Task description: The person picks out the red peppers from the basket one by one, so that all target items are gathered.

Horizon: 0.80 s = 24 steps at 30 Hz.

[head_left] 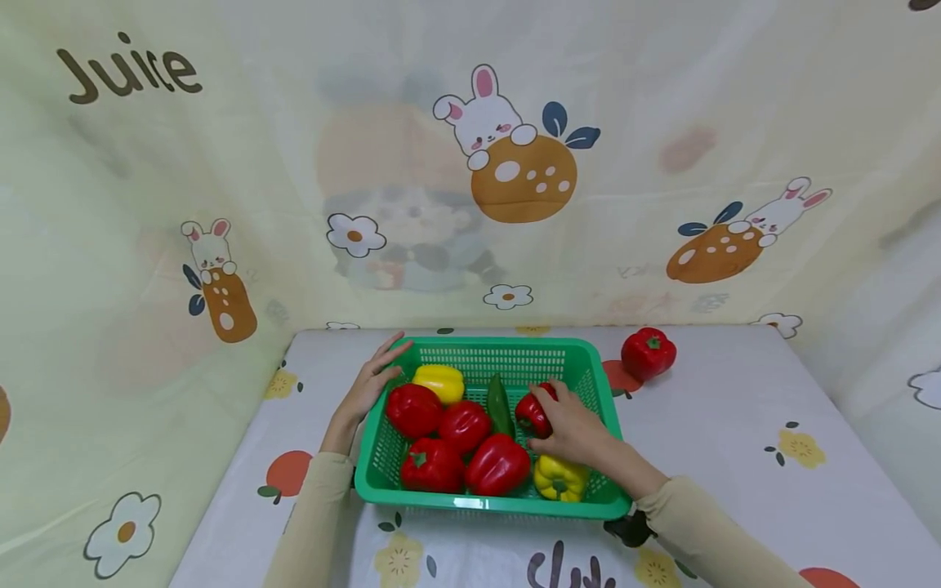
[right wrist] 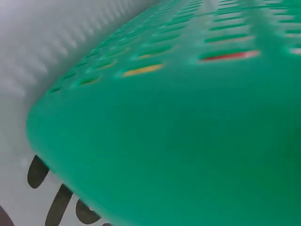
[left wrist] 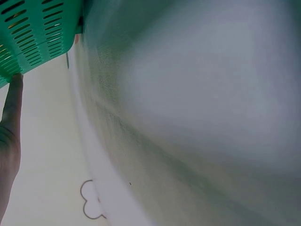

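A green plastic basket (head_left: pixel 481 506) stands on the table with several red bell peppers, two yellow bell peppers and a long green pepper (head_left: pixel 499 406) inside. My right hand (head_left: pixel 577 429) reaches over its right side and grips a red bell pepper (head_left: pixel 531 415), partly hidden by the fingers. Just below that hand lies a yellow bell pepper (head_left: pixel 560 478). My left hand (head_left: pixel 369 388) rests at the basket's far left corner, its fingers fairly straight against the rim. In the left wrist view one finger (left wrist: pixel 14 101) touches the slotted green basket wall (left wrist: pixel 35 35).
Outside the basket, to its far right, a single red bell pepper (head_left: pixel 648 354) sits on the printed tablecloth (head_left: pixel 706 425). A cloth backdrop (head_left: pixel 617 245) with rabbits and flowers rises behind the table. The basket wall (right wrist: pixel 141 141) fills most of the right wrist view.
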### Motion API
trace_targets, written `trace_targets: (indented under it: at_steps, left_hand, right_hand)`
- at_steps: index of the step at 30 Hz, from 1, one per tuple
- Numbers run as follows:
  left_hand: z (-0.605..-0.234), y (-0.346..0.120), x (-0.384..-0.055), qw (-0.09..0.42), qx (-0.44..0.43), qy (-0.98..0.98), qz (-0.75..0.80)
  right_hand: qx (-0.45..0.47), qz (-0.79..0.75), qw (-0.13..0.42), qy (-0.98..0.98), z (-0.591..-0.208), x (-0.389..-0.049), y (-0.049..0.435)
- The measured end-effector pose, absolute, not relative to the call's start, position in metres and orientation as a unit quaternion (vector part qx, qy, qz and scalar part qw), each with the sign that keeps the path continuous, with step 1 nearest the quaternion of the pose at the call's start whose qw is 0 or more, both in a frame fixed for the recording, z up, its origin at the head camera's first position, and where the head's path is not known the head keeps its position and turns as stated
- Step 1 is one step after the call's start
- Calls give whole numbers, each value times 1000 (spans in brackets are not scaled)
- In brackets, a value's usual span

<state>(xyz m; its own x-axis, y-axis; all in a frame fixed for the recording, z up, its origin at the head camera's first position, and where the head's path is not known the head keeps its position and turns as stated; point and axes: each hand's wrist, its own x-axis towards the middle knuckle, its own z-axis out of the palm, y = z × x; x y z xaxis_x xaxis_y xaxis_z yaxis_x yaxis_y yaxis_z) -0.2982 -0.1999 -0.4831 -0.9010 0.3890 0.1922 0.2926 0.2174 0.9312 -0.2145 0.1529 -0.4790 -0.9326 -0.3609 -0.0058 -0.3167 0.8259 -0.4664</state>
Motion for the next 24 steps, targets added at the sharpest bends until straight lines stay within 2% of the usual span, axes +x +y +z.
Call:
trace_targets:
  at_steps: [7,24]
  left_hand:
    - [-484,-199,-300,40,217,779,586]
    - [-480,-198,-296,47,207,781,587]
  right_hand:
    - [-160,-236,-2,959,-481,-219,154]
    - [-137,-372,24,918,-462,-219,158]
